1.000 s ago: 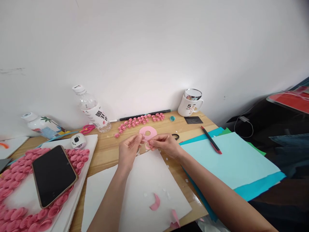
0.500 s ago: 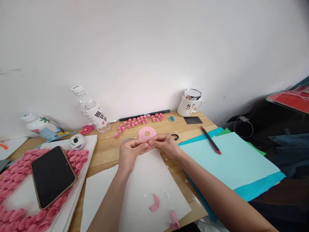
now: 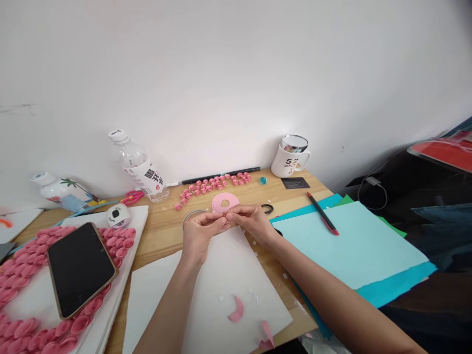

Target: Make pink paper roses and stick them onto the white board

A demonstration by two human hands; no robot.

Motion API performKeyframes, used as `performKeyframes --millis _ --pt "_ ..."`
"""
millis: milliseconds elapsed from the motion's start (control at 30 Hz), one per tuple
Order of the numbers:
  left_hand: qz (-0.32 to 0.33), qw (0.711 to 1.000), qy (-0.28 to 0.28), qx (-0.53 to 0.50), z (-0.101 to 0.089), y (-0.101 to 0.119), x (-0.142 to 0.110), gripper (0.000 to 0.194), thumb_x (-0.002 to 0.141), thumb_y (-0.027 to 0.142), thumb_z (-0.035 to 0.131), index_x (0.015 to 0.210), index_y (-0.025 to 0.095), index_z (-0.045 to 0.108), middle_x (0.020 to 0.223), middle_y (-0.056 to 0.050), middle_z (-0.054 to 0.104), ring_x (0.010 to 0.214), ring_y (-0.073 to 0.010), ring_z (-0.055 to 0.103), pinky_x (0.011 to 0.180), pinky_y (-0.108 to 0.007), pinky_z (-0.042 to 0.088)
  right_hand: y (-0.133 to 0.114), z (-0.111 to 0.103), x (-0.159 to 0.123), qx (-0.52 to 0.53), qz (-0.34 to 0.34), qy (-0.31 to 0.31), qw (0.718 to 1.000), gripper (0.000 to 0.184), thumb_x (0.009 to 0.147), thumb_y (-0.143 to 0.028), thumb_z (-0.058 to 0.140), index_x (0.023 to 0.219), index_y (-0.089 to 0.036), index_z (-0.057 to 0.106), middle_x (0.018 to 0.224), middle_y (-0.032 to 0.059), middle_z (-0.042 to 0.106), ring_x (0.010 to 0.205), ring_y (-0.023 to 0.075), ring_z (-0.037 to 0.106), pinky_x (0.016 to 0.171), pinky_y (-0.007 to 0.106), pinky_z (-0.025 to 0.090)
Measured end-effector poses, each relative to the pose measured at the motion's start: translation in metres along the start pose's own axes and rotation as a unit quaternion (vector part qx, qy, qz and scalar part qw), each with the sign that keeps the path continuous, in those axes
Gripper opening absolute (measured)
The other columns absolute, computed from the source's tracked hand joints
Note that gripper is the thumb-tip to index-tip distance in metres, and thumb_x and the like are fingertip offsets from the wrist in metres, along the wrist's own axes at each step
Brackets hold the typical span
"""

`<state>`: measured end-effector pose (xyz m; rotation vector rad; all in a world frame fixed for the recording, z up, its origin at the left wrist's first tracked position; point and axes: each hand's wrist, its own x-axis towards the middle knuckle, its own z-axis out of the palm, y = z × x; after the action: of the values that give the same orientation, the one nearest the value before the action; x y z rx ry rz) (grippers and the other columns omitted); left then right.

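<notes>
My left hand point(image 3: 196, 235) and my right hand point(image 3: 254, 223) meet fingertip to fingertip above the far end of a white board point(image 3: 221, 275). Both are pinched on a small piece of pink paper point(image 3: 231, 224), mostly hidden by the fingers. Just beyond the fingertips lies a stack of pink paper rings point(image 3: 225, 200), each with a round hole. Behind it several small rolled pink paper flowers point(image 3: 208, 186) sit in loose rows. Pink paper scraps point(image 3: 236, 309) rest on the board nearer me. A black scissor handle point(image 3: 268, 209) pokes out past my right hand.
At left, a phone point(image 3: 82, 270) lies on a board covered with pink paper flowers point(image 3: 25, 280). A water bottle point(image 3: 142, 169) and a white mug point(image 3: 290, 158) stand by the wall. Light blue paper point(image 3: 354, 246) with a pen point(image 3: 322, 214) is at right.
Hardly anything differs. My hands stay pinched together at the same spot, with a slight shift of the fingers and right wrist; less pink shows between the fingertips.
</notes>
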<state>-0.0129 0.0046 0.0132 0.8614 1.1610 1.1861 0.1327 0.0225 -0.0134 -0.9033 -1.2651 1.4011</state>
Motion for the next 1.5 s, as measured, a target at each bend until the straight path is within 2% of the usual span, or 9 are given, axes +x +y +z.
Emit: performKeyframes --millis 133,333,700,900,1133,1267,1367,1433,1500 --pt "0.017 1.000 0.014 0.008 -0.003 -0.001 0.003 0.023 0.055 0.025 0.079 0.071 0.012 0.070 0.074 -0.007 0.072 0.066 -0.0169 0.068 0.076 -0.032 0.055 0.001 0.001 0.000 0.036 0.031 0.011 0.999 0.030 0.071 -0.046 0.067 0.087 -0.021 0.073 0.089 0.0044 0.069 0.078 0.0165 0.061 0.074 0.033 0.050" --pt "0.036 0.998 0.032 0.028 -0.004 -0.002 0.006 0.025 0.053 0.027 0.079 0.072 0.013 0.070 0.075 -0.008 0.072 0.069 -0.0194 0.068 0.077 -0.035 0.054 -0.001 0.002 -0.001 0.024 0.036 0.026 0.999 0.025 0.066 -0.040 0.072 0.078 -0.018 0.072 0.071 0.0017 0.067 0.064 0.0114 0.056 0.067 0.029 0.048" --pt "0.033 0.998 0.014 0.052 -0.001 0.000 0.004 0.022 0.054 0.026 0.077 0.071 0.013 0.069 0.070 -0.006 0.071 0.066 -0.0184 0.067 0.071 -0.032 0.054 -0.001 0.003 -0.002 0.036 0.038 -0.003 0.999 0.026 0.068 -0.038 0.071 0.084 -0.018 0.072 0.078 0.0029 0.069 0.070 0.0136 0.061 0.066 0.029 0.049" --pt "0.041 0.998 0.005 0.056 0.001 0.000 0.002 0.025 0.054 0.027 0.077 0.073 0.014 0.070 0.072 -0.006 0.071 0.069 -0.0190 0.067 0.070 -0.031 0.054 -0.001 0.004 -0.001 0.032 0.032 0.030 0.999 0.029 0.061 -0.040 0.075 0.081 -0.019 0.074 0.069 0.0029 0.070 0.064 0.0153 0.061 0.064 0.031 0.051" --pt "0.080 0.994 0.025 0.073 0.005 -0.005 0.000 0.020 0.055 0.027 0.076 0.071 0.015 0.072 0.071 -0.005 0.071 0.069 -0.0200 0.067 0.070 -0.032 0.055 0.007 0.008 -0.002 0.018 -0.002 0.059 0.998 0.027 0.066 -0.041 0.071 0.082 -0.020 0.075 0.064 0.0025 0.066 0.055 0.0136 0.058 0.058 0.031 0.052" --pt "0.100 0.987 0.045 0.116 -0.003 -0.002 0.005 0.019 0.058 0.028 0.075 0.072 0.016 0.073 0.074 -0.006 0.072 0.072 -0.0201 0.067 0.071 -0.031 0.054 0.013 0.008 -0.002 -0.042 -0.062 0.035 0.997 0.026 0.078 -0.038 0.060 0.098 -0.024 0.071 0.086 0.0043 0.064 0.060 0.0116 0.058 0.056 0.029 0.054" --pt "0.139 0.980 0.120 0.082 -0.015 0.005 0.011 0.023 0.057 0.029 0.075 0.076 0.016 0.073 0.079 -0.006 0.073 0.069 -0.0190 0.067 0.072 -0.031 0.054 0.019 0.007 -0.002 -0.167 -0.145 -0.001 0.975 0.031 0.086 -0.029 0.050 0.115 -0.028 0.061 0.107 0.0069 0.059 0.082 0.0161 0.060 0.067 0.032 0.054" --pt "0.163 0.966 0.182 0.080 -0.020 0.007 0.014 0.024 0.058 0.031 0.075 0.076 0.015 0.073 0.076 -0.005 0.072 0.060 -0.0167 0.066 0.068 -0.031 0.055 0.023 0.007 -0.002 -0.295 -0.214 -0.033 0.931 0.034 0.088 -0.020 0.044 0.118 -0.028 0.059 0.113 0.0076 0.058 0.099 0.0200 0.054 0.080 0.038 0.051" --pt "0.179 0.953 0.216 0.112 -0.022 0.006 0.015 0.024 0.059 0.032 0.073 0.077 0.015 0.072 0.075 -0.005 0.072 0.055 -0.0152 0.064 0.063 -0.030 0.054 0.025 0.010 -0.003 -0.404 -0.249 -0.069 0.878 0.039 0.089 -0.012 0.039 0.118 -0.030 0.057 0.117 0.0072 0.057 0.106 0.0215 0.047 0.088 0.042 0.046"
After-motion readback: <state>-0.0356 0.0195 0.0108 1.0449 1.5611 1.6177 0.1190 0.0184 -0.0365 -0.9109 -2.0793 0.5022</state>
